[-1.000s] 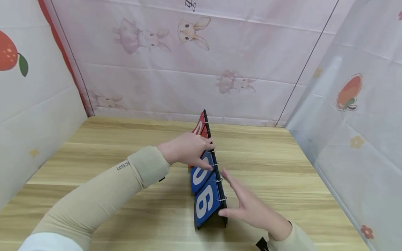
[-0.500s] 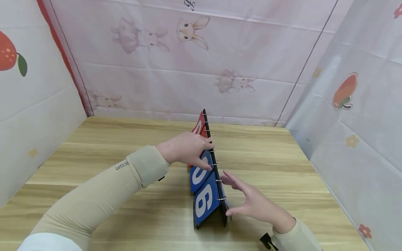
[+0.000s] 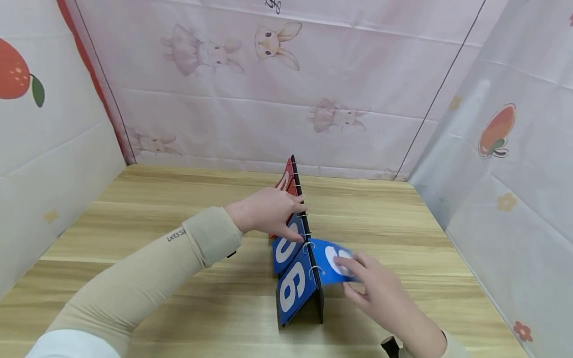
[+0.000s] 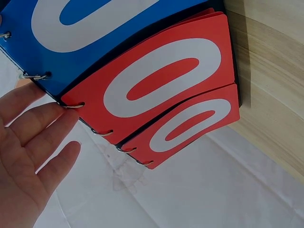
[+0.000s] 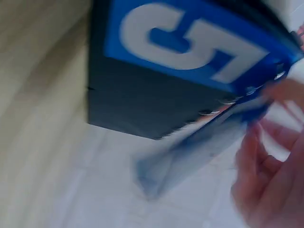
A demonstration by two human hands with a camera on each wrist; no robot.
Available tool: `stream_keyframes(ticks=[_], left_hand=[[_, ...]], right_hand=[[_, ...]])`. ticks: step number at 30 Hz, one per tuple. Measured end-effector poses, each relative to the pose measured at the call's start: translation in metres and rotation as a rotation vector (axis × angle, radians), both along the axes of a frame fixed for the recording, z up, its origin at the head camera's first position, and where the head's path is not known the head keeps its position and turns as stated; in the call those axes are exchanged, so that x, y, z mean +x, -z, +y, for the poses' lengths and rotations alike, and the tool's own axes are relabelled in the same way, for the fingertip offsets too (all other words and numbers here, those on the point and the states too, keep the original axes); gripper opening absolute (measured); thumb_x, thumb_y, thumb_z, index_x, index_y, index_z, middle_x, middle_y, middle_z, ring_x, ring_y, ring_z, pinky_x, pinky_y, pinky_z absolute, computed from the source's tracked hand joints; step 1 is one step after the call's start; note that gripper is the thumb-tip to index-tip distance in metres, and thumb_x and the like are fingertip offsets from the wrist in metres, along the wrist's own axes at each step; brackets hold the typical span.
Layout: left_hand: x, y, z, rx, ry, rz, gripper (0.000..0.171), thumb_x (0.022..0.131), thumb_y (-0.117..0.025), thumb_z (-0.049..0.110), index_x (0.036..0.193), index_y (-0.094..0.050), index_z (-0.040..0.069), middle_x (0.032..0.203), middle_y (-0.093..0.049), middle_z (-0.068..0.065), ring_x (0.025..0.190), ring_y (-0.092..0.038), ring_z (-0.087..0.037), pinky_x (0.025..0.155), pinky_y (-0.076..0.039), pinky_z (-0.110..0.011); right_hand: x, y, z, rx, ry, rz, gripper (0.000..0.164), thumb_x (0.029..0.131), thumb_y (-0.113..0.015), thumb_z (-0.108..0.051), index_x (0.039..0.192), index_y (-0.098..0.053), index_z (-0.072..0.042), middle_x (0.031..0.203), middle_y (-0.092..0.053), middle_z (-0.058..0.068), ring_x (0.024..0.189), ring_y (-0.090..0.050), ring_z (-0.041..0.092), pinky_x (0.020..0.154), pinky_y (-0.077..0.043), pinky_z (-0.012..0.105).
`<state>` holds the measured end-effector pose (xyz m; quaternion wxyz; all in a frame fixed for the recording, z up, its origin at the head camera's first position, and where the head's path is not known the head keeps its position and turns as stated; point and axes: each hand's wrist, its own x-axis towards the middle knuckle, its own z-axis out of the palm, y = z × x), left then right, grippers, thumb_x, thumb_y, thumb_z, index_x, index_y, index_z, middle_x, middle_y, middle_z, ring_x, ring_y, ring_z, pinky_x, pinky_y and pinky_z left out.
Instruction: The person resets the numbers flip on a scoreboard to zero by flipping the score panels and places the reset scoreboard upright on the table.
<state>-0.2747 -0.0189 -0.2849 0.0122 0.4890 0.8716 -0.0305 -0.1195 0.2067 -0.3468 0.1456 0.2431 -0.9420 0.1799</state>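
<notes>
A tabletop flip scoreboard stands like a tent on the table, its number cards hung on metal rings. On its left face are red zero cards, a blue zero card and a blue 6 card. My left hand rests over the middle of the ridge, fingertips at the rings. To the right of the ridge, my right hand pinches the outer end of a lifted blue card. That card is blurred in the right wrist view, where a blue 5 card shows on the other face.
The wood-grain table carries the scoreboard. Printed cloth walls close in the back and both sides. A black strap end sticks out by the right sleeve.
My right hand has moved from close beside the scoreboard's right face outward to the right, swinging a blue card up and away from it. The left hand stays on the ridge.
</notes>
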Motion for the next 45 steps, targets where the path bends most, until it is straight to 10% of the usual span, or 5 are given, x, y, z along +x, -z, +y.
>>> stream_keyframes(ticks=[6,18,30,39,45], left_hand=[[0.000,-0.002,0.000,-0.012,-0.008,0.010,0.072,0.079,-0.057,0.063,0.134,-0.050,0.016,0.140,-0.044,-0.010,0.112,-0.055,-0.018,0.094,-0.048,-0.036],[0.003,0.004,0.000,0.021,-0.007,-0.037,0.070,0.078,-0.060,0.061,0.129,-0.055,0.013,0.134,-0.052,-0.010,0.102,-0.061,-0.018,0.087,-0.052,-0.034],[-0.001,0.005,0.001,0.025,0.020,0.027,0.075,0.077,-0.057,0.065,0.132,-0.051,0.013,0.138,-0.045,-0.014,0.075,-0.066,-0.013,0.077,-0.056,-0.031],[0.000,0.003,0.000,0.009,0.006,0.023,0.076,0.077,-0.056,0.066,0.133,-0.050,0.015,0.139,-0.044,-0.011,0.091,-0.065,-0.014,0.085,-0.053,-0.032],[0.000,0.003,-0.002,0.036,0.032,0.037,0.074,0.077,-0.057,0.065,0.131,-0.052,0.014,0.137,-0.047,-0.012,0.080,-0.066,-0.012,0.082,-0.055,-0.033]], right_hand=[[0.019,-0.016,-0.006,0.070,0.201,0.166,0.042,0.079,-0.072,-0.014,0.120,-0.062,-0.017,0.051,-0.049,-0.014,0.042,-0.037,-0.001,0.038,-0.036,0.017],[0.011,-0.001,-0.044,-0.310,-0.108,0.548,0.067,0.093,-0.052,-0.036,0.134,-0.031,0.014,0.083,-0.071,0.014,0.069,-0.066,0.019,0.055,-0.058,0.036],[-0.006,0.012,-0.054,-0.113,-0.408,0.419,0.027,0.098,-0.047,-0.026,0.106,-0.066,-0.008,0.103,-0.067,0.003,0.105,-0.056,0.023,0.081,-0.051,0.053],[-0.014,0.022,-0.024,-0.390,-0.232,-0.333,0.095,0.078,-0.073,-0.033,0.148,-0.010,-0.019,0.152,-0.021,0.007,0.134,-0.026,0.028,0.098,-0.031,0.064],[-0.020,0.028,-0.017,-0.394,-0.319,-0.279,0.097,0.073,-0.077,-0.025,0.148,-0.015,-0.013,0.148,-0.032,0.012,0.127,-0.039,0.028,0.093,-0.042,0.057]])
